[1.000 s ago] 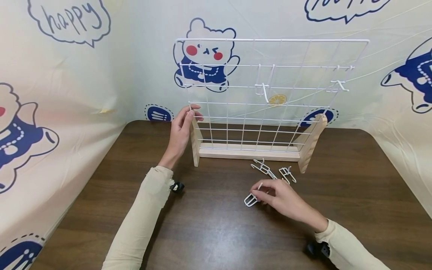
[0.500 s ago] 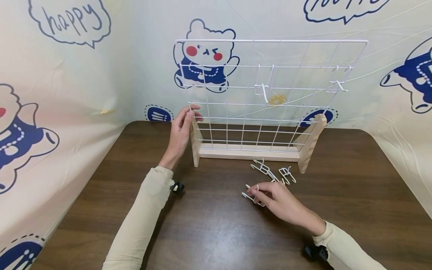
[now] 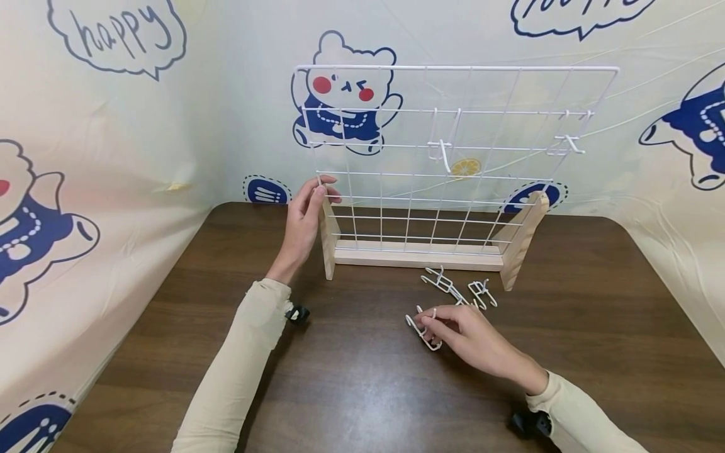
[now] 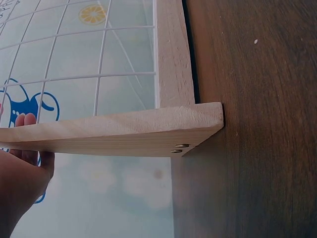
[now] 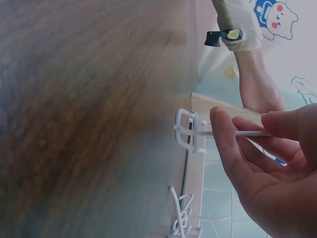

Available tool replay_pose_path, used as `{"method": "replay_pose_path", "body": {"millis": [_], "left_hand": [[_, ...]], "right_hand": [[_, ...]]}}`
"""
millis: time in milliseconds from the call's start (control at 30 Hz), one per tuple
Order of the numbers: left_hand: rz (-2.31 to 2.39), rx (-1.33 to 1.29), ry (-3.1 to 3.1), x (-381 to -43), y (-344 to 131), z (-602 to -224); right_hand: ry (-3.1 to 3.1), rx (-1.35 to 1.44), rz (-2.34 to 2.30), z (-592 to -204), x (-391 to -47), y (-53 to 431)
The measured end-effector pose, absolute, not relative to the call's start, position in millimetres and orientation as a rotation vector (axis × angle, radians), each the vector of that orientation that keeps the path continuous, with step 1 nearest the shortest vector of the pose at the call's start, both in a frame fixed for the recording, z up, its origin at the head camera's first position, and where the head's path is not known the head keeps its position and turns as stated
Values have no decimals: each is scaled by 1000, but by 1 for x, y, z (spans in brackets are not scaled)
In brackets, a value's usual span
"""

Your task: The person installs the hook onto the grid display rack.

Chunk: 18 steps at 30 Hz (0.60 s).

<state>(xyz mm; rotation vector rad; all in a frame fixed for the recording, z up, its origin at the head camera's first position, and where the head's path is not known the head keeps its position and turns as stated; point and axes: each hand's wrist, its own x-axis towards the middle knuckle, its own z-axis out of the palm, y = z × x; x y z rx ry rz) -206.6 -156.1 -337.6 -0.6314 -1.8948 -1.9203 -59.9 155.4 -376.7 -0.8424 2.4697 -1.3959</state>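
A white wire grid panel stands in a pale wooden frame. My left hand holds the top of its left side board, fingers behind and thumb in front. In the left wrist view, fingertips show past that board's edge. Low over the table, my right hand pinches a white wire display hook by its prong between thumb and fingers. Two bent ends of that hook point up and left. The right wrist view shows its rectangular loop away from the fingertips.
Several loose wire hooks lie on the brown table between the right hand and the frame. One hook hangs near the grid's middle, another at its right end. Printed cloth surrounds the table's back and sides.
The hook has turned within my right hand's fingers: its closed loop pointed left before, and its bent ends point that way now. My left hand keeps its place on the frame.
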Motion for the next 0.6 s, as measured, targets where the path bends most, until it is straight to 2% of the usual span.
{"method": "replay_pose_path", "body": {"millis": [600], "left_hand": [[-1911, -644, -1895, -207, -157, -337]], "right_hand": [[2579, -947, -1402, -367, -64, 153]]}}
